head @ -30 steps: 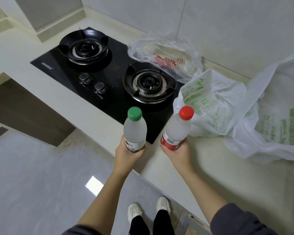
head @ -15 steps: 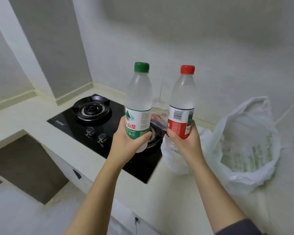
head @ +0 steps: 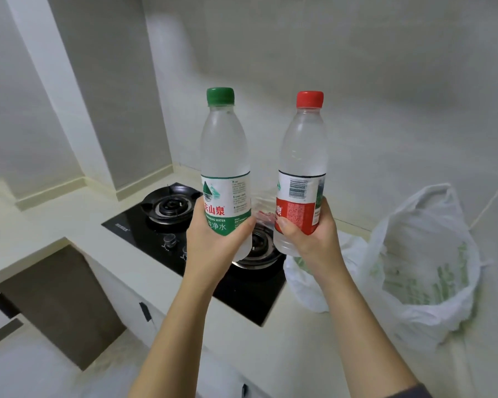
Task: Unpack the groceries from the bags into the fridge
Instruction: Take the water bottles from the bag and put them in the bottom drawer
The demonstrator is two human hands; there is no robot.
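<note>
Above the hob (head: 161, 225) near the counter's (head: 314, 340) front edge, both bottles are now raised in front of the person. A second ago they were held low, just over that edge. Half a second back they were already up and have barely shifted since. I'd judge both are clear of the bags and the carry to the fridge, nowhere in sight, comes next.

The left hand (head: 213, 242) is wrapped round the lower label of the green-capped bottle (head: 224, 156). The right hand (head: 311, 239) grips the red-capped bottle (head: 304, 150) at its red band. The bottles are upright, side by side and not touching. Both forearms reach forward and up, wrists roughly level. A white bag (head: 420, 271) sits open on the counter towards its back edge, with a smaller bag (head: 308, 288) beside it.
</note>
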